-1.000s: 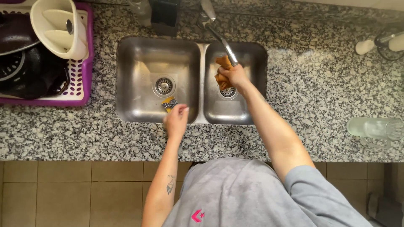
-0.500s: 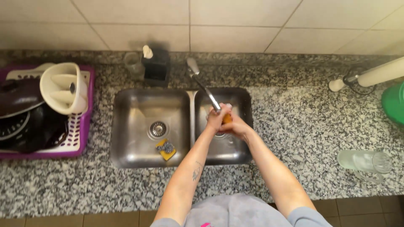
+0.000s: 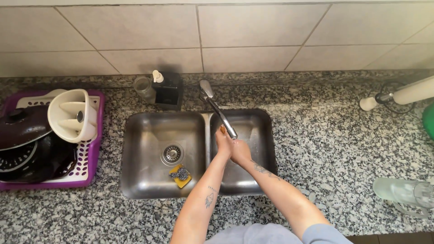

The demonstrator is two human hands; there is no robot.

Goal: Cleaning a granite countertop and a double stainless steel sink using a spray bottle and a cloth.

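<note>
Rinsing under the faucet spout (image 3: 221,115), centre frame: left hand (image 3: 223,143) and right hand (image 3: 240,151) pressed together over the right sink basin (image 3: 260,135). Left fingers close on a small orange-brown item (image 3: 222,130), mostly hidden, possibly a utensil handle; whether the right fingers grip it I cannot tell. Best kept low in the basin, turned beneath the stream. Yellow sponge (image 3: 181,175) lies in the left basin, lower centre. Granite tabletop (image 3: 325,149) surrounds.
</note>
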